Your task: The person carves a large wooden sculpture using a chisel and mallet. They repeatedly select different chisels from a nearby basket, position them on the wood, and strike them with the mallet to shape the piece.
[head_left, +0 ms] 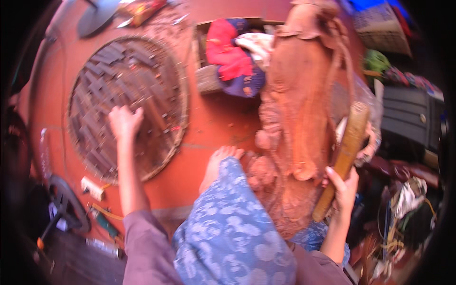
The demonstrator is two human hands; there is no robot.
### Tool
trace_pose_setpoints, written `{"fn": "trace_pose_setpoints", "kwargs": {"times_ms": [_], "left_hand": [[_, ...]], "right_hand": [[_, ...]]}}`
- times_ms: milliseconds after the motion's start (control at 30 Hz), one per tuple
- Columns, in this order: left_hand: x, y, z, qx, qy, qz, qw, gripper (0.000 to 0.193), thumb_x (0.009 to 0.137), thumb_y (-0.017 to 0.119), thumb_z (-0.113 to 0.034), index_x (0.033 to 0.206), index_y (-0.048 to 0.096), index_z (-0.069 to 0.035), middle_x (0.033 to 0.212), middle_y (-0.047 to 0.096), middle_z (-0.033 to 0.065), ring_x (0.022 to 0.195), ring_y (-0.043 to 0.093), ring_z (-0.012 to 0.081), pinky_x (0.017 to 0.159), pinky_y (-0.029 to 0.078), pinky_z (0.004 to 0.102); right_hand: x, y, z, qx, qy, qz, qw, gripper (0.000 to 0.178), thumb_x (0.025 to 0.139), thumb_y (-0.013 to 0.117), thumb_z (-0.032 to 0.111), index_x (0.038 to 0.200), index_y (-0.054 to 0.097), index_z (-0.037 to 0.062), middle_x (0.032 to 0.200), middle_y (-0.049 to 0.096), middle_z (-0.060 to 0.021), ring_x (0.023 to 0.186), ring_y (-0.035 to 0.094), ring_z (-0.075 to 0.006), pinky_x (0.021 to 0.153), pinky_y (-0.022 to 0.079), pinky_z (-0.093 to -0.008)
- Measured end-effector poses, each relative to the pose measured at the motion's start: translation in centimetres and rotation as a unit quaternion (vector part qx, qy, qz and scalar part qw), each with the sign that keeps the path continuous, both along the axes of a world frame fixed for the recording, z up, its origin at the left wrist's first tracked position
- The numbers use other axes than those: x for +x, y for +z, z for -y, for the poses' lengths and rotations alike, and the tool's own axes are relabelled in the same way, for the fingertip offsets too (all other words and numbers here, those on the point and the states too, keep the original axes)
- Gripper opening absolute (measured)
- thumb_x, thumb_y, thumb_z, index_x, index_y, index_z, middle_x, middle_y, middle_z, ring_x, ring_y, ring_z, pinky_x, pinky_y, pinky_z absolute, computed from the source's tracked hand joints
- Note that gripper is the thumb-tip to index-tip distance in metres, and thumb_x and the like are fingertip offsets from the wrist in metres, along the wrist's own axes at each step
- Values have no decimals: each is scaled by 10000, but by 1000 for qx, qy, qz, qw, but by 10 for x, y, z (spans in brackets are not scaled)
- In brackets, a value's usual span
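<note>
My left hand [125,121] reaches over a round woven tray [183,102] on the left, its thumb apart from the bent fingers. Nothing shows in it, though the fingertips are blurred against the dark flat strips [126,88] spread in the tray. On the right, my right hand [343,190] is wrapped round a thick yellowish-brown wooden bar [349,147] that slants up and away. Beside the bar lies a large reddish carved wooden piece [299,95], with a smooth hollowed middle and rounded, knobbly carving along its left side.
Behind the carving stands a box [209,80] with red, navy and white cloth. A grey plastic case [408,114] and cluttered bags [408,202] crowd the right side. A white power strip [92,188], a green-handled tool [105,223] and a dark wheel-like part [69,204] lie lower left.
</note>
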State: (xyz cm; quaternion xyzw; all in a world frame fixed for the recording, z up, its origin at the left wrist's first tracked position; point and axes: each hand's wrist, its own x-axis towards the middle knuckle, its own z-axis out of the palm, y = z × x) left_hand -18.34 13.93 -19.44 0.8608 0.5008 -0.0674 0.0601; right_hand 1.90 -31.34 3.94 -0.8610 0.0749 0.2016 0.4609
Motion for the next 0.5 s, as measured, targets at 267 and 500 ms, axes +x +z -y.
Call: {"fn": "trace_pose_setpoints", "kwargs": {"times_ms": [267,500], "left_hand": [[-1,0,25,-45,49,224,972,442,860,628,-345,1069,540,35,933,627,262,911,598,443,864,468,471],[9,45,59,-223,76,518,822,396,971,602,-286,1230,459,-23,936,613,102,782,625,191,659,474,292]], "right_hand": [[0,4,-1,26,-2,-9,1000,222,805,708,37,972,571,-14,747,617,-68,600,589,-121,556,494,-255],[-3,4,-4,20,-1,-10,1000,231,800,715,48,977,580,-13,743,623,-72,592,591,-120,557,498,-247]]}}
